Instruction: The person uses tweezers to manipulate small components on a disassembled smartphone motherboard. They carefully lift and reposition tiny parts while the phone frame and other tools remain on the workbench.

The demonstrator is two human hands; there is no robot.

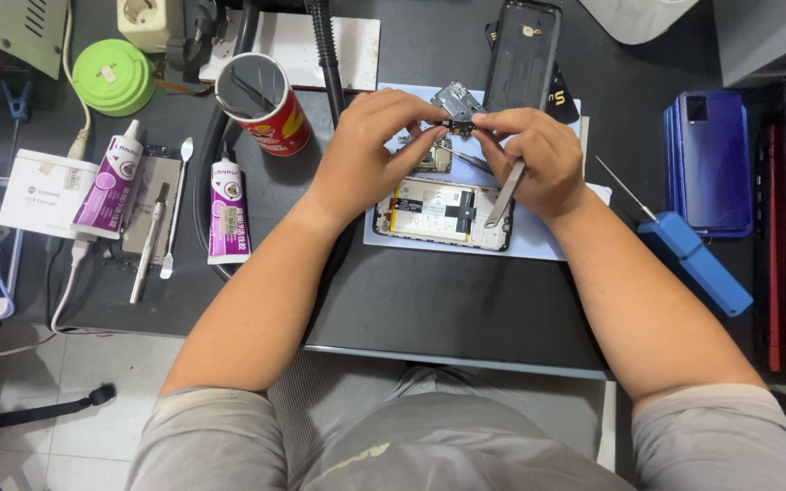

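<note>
**Small dark component pinched between both hands above opened phone**

Head view. Small dark component [458, 125] is held in the air between the two hands, above the far edge of the pale blue mat [539, 238]. The left hand [367, 150] has thumb and forefinger closed on its left end. The right hand [539, 156] pinches the right end with its fingertips, while its remaining fingers are curled around metal tweezers [500, 202] that slant down and left toward the mat.

An opened phone [443, 214], internals exposed, lies flat on the mat directly under the hands, well inside the mat's near edge. A small metal plate [458, 96] lies just beyond the hands, and a black back cover [523, 53] stands further off, touching the mat's far edge.

Room to the sides: a red cup [266, 102] stands near the left forearm; two glue tubes [227, 214] lie further left. A blue tool [695, 264] lies right of the right forearm, apart from it, with a blue phone [710, 164] beyond. The dark desk [429, 309] between mat and near edge carries only the forearms.
</note>
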